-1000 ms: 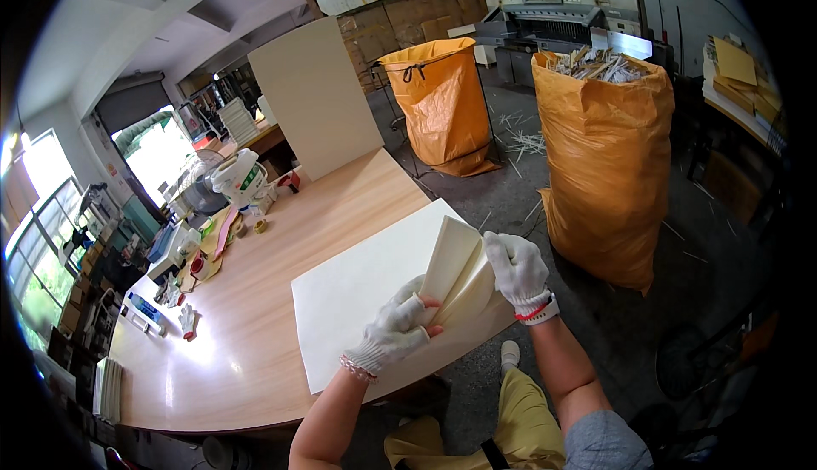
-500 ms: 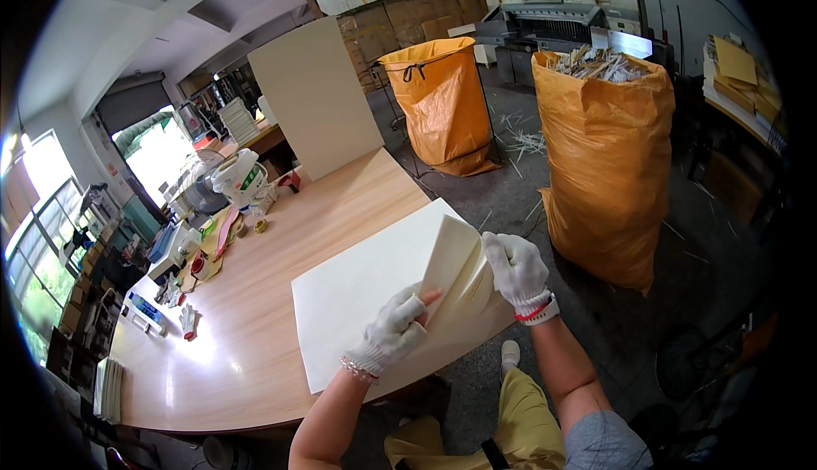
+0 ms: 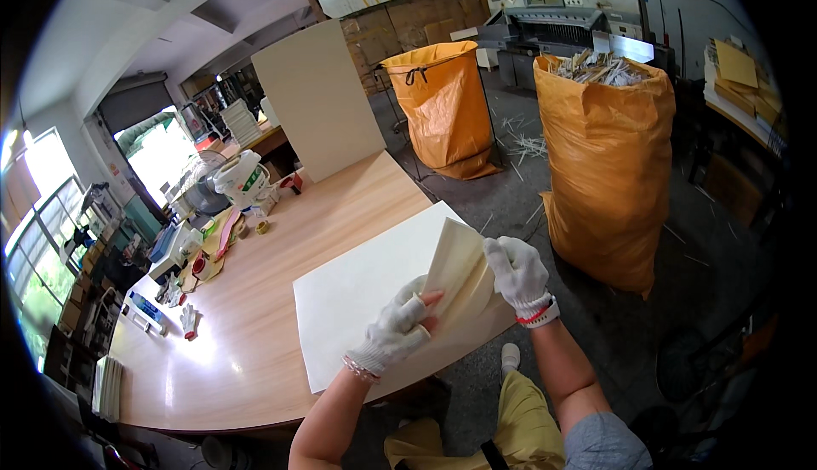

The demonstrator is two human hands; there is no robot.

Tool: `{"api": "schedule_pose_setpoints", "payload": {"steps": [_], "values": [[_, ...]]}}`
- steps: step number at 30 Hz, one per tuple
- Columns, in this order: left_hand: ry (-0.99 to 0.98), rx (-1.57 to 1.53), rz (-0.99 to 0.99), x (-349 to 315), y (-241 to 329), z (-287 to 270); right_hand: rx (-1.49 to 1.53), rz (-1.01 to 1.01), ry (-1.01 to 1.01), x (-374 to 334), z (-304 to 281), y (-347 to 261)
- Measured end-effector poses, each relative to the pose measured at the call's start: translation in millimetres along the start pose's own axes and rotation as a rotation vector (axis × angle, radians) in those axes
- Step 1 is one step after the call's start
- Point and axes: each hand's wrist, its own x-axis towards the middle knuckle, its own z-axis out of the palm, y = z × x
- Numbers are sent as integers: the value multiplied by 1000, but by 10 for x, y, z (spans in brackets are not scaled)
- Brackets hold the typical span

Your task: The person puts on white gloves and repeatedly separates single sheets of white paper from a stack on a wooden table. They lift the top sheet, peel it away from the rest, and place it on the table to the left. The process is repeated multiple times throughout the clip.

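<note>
White paper [image 3: 366, 291] lies flat at the near right corner of a wooden table [image 3: 264, 308], and some bent sheets [image 3: 449, 259] curve up over its right side. The left hand [image 3: 398, 321] wears a white glove with bare fingertips poking out, and it is clamped on the low left side of the bent sheets. The right hand [image 3: 516, 271], in a white glove too, has its fingers curled in by the right edge of those sheets; I cannot tell if they pinch it. A watch [image 3: 542, 312] with a red band beside it is on the right wrist. One loose glove [image 3: 188, 321] lies on the left part of the table. Farther up sit a white bucket [image 3: 241, 176] and a roll of tape [image 3: 262, 227]. A big pale board [image 3: 319, 100] stands up at the far end. Past the table are two orange bags [image 3: 604, 172], and the nearer one is full of paper strips [image 3: 596, 68]. More thin strips lie on the dark floor [image 3: 511, 193]. Behind the bags is a big gray machine [image 3: 553, 19].
</note>
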Motion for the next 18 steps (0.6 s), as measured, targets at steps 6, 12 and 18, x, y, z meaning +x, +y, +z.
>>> {"api": "schedule_pose_setpoints", "payload": {"steps": [6, 12, 18], "values": [[-152, 93, -93, 15, -40, -38, 23, 1, 26, 9, 28, 20], [-44, -88, -85, -20, -23, 33, 39, 4, 34, 11, 42, 0], [5, 34, 27, 16, 24, 25, 14, 25, -9, -11, 11, 46]]}}
